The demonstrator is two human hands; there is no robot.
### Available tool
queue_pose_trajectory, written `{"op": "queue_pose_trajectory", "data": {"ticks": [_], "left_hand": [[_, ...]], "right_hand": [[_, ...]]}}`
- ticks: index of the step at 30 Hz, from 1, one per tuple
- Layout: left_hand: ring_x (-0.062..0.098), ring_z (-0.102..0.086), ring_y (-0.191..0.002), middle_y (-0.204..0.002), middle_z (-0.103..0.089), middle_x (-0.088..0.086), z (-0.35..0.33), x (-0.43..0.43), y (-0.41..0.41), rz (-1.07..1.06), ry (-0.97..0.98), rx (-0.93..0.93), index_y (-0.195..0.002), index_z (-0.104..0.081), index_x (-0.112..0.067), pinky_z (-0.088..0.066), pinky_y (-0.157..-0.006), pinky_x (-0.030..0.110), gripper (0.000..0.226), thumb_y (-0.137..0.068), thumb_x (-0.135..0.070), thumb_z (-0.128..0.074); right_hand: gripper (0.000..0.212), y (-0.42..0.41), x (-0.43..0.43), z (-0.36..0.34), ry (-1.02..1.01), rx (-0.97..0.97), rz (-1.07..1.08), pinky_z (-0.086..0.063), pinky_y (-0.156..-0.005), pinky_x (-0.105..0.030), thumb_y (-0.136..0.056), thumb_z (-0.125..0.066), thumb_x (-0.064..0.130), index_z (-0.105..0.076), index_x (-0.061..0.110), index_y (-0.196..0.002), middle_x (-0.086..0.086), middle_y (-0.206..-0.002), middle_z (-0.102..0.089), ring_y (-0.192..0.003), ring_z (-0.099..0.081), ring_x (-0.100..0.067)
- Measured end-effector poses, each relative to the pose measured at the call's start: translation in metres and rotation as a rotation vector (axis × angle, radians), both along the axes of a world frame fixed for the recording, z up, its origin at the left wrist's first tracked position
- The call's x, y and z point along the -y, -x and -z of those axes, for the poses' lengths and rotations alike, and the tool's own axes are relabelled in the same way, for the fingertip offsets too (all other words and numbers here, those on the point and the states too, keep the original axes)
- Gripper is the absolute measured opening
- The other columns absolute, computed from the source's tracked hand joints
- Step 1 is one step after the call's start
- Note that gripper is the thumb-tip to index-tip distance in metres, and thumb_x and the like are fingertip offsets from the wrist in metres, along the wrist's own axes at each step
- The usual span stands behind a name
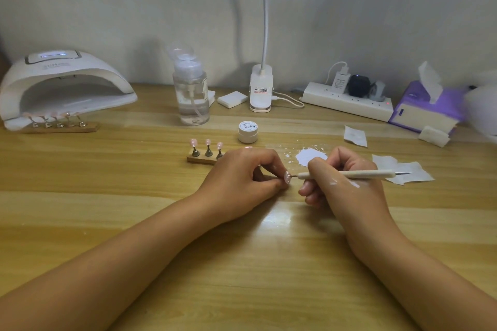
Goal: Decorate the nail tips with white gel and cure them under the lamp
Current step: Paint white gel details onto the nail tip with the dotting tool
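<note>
Left hand [242, 180] pinches a pink nail tip [287, 177]; right hand [341, 191] grips a dotting pen [349, 174], its point at the tip's three o'clock.

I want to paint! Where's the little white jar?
In the head view, the small round white gel jar sits centrally, right of the clear plastic pump bottle.

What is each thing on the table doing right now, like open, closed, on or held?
Curing lamp, display lit.
Pump bottle, cap flipped open, partly full.
Gel jar, lid on.
Nail tip, pinched by the left hand, white dots on it.
Dotting tool, gripped by the right hand, point at the nail tip.
Wooden stand, three pink tips upright.
</note>
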State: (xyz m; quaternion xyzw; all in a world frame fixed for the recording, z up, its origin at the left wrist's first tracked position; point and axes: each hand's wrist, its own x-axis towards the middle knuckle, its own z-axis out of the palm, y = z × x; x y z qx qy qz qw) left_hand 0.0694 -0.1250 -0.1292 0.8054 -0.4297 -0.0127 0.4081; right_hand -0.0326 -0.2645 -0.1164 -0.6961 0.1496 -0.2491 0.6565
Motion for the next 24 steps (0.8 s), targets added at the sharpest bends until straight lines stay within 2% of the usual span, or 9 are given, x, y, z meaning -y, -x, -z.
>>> {"op": "queue_pose_trajectory", "data": {"ticks": [6,10,15,18,24], "left_hand": [[0.001,-0.056,-0.058,-0.075,-0.063,-0.033,-0.0001,0.0004,0.0000,-0.002,0.002,-0.001,-0.079,-0.070,-0.034,-0.036,-0.057,0.016,0.016,-0.081,-0.019,-0.075],[0.000,-0.055,-0.057,-0.074,-0.063,-0.031,0.0002,0.0004,0.0000,-0.003,0.004,-0.005,-0.079,-0.071,-0.033,-0.035,-0.056,0.015,0.014,-0.081,-0.020,-0.075],[0.001,-0.057,-0.057,-0.080,-0.067,-0.026,0.0005,0.0001,0.0003,0.003,0.013,-0.033,-0.080,-0.071,-0.033,-0.039,-0.059,0.020,0.015,-0.081,-0.019,-0.075],[0.001,-0.056,-0.056,-0.081,-0.069,-0.024,0.0001,-0.0001,0.0004,0.008,0.012,-0.032,-0.080,-0.071,-0.033,-0.040,-0.059,0.022,0.015,-0.081,-0.018,-0.075],[0.002,-0.056,-0.056,-0.081,-0.069,-0.023,0.0001,-0.0001,0.0007,0.005,0.012,-0.031,-0.080,-0.070,-0.035,-0.040,-0.059,0.022,0.017,-0.081,-0.019,-0.075]], "right_hand": [[0.022,0.0010,0.0001,0.0003,0.002,-0.003,-0.015,-0.046,-0.044,-0.018,-0.073,-0.063,0.013,-0.047,0.016,-0.059,-0.014,-0.054,-0.067,-0.042,-0.058,-0.014],[0.039,0.0008,0.0008,-0.0006,-0.020,0.001,0.014,-0.046,-0.043,-0.019,-0.082,-0.061,0.004,-0.049,0.023,-0.050,-0.014,-0.053,-0.066,-0.040,-0.057,-0.014],[0.033,0.0019,0.0000,-0.0008,-0.021,-0.014,0.032,-0.042,-0.040,-0.018,-0.081,-0.061,0.006,-0.043,0.017,-0.056,-0.012,-0.049,-0.063,-0.037,-0.050,-0.014],[0.027,0.0020,-0.0015,-0.0024,0.008,-0.043,0.028,-0.040,-0.039,-0.018,-0.069,-0.060,0.016,-0.043,0.021,-0.048,-0.011,-0.047,-0.061,-0.036,-0.049,-0.013],[0.028,0.0004,-0.0016,-0.0010,0.030,-0.052,0.025,-0.040,-0.039,-0.017,-0.070,-0.062,0.015,-0.043,0.020,-0.050,-0.014,-0.049,-0.063,-0.037,-0.051,-0.013]]}}
